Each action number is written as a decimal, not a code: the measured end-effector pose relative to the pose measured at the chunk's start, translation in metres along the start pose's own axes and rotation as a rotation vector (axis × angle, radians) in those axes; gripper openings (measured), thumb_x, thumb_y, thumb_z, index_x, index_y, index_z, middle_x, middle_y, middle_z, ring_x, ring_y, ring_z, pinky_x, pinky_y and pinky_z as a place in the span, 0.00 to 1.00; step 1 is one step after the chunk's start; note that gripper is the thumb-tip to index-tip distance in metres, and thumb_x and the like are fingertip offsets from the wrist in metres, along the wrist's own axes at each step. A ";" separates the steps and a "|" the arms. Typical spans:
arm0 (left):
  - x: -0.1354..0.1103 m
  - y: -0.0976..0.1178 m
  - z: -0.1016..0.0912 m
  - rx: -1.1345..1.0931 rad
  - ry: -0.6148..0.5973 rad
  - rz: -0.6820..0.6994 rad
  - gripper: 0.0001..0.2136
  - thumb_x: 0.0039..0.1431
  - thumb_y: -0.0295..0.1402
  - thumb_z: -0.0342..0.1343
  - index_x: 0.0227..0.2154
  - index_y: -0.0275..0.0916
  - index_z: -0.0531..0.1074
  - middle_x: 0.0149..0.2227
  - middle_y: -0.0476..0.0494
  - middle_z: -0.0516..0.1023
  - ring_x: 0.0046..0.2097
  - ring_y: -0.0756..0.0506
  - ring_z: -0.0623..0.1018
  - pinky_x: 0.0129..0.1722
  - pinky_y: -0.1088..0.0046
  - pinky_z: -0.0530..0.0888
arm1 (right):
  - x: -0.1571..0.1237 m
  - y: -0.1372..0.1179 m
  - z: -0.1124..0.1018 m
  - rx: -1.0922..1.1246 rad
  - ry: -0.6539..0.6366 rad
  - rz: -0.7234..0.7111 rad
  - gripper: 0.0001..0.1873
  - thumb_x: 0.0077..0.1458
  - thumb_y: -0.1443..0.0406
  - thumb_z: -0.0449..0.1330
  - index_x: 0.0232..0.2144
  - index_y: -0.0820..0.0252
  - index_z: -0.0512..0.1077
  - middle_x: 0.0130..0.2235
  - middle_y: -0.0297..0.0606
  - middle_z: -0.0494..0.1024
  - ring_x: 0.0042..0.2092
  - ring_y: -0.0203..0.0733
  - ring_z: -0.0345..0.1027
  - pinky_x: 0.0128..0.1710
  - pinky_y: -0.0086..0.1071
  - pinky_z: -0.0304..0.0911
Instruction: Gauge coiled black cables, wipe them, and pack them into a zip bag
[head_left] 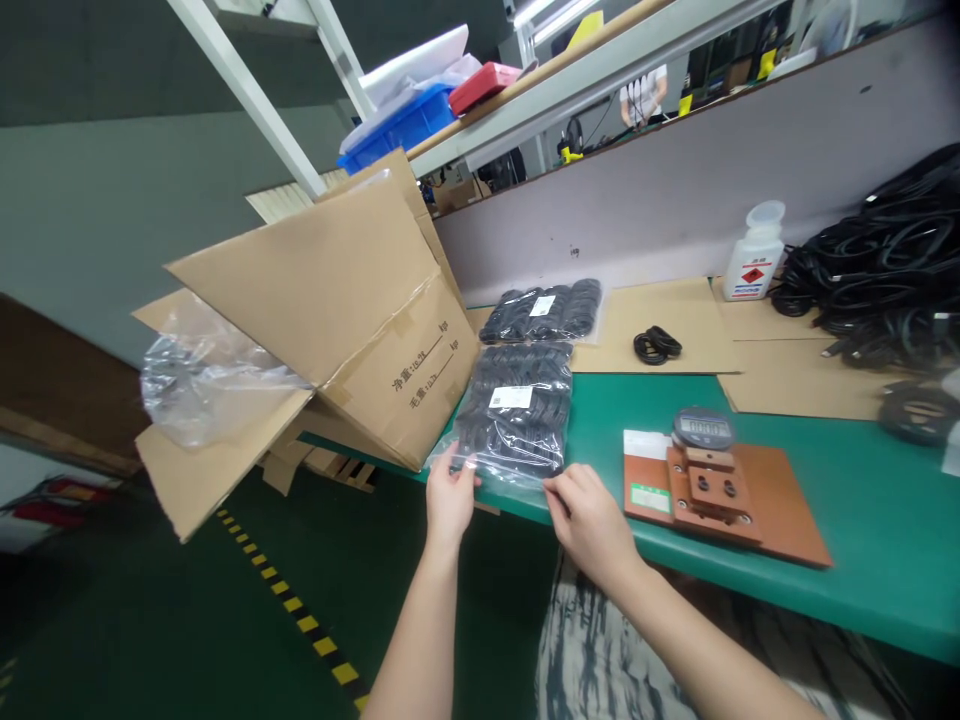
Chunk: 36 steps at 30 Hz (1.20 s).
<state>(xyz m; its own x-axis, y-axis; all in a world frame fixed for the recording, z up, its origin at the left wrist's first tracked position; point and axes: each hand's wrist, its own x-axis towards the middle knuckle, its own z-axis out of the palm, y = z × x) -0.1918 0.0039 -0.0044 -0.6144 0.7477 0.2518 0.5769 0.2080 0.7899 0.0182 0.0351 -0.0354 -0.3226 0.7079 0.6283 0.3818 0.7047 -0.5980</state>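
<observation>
A clear plastic bag (517, 430) full of black coiled cables lies on the green bench, a white label on its top. My left hand (450, 495) pinches the near left corner of the bag's open-looking edge. At the near right corner, the fingertips of my right hand (585, 515) are closed on the same plastic edge. Just behind it lies a second bag (574, 308) of black coils, also labelled. Whether the bag's edge is sealed, I cannot tell.
A large open cardboard box (352, 310) tilts at the left, with a plastic liner (210, 375) spilling out. To the right are a digital gauge (703, 429) on a brown fixture, loose black coils (657, 345), a white bottle (754, 255) and a cable heap (885, 255).
</observation>
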 end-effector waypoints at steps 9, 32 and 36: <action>0.001 0.017 -0.005 0.123 -0.101 0.090 0.23 0.61 0.27 0.56 0.59 0.37 0.72 0.42 0.38 0.83 0.40 0.42 0.82 0.45 0.64 0.77 | 0.000 0.001 0.001 -0.015 -0.010 -0.003 0.10 0.67 0.71 0.52 0.33 0.58 0.70 0.33 0.40 0.71 0.38 0.48 0.66 0.37 0.38 0.65; 0.004 0.005 -0.003 0.058 -0.111 0.108 0.21 0.67 0.30 0.50 0.62 0.41 0.68 0.59 0.36 0.76 0.51 0.41 0.81 0.52 0.63 0.77 | -0.001 0.001 0.001 -0.029 -0.037 0.011 0.10 0.67 0.71 0.52 0.34 0.58 0.70 0.33 0.40 0.71 0.38 0.48 0.65 0.37 0.38 0.65; 0.002 0.003 0.000 0.082 -0.095 0.102 0.22 0.68 0.30 0.49 0.63 0.40 0.67 0.52 0.35 0.81 0.41 0.43 0.83 0.46 0.60 0.79 | 0.000 0.001 0.001 -0.031 -0.035 0.007 0.10 0.67 0.71 0.52 0.34 0.58 0.70 0.33 0.40 0.71 0.38 0.48 0.65 0.36 0.38 0.65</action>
<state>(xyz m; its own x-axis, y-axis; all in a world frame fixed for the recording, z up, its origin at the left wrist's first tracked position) -0.1915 0.0057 -0.0014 -0.4993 0.8228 0.2715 0.6782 0.1762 0.7134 0.0177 0.0355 -0.0368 -0.3502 0.7141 0.6061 0.4104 0.6987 -0.5861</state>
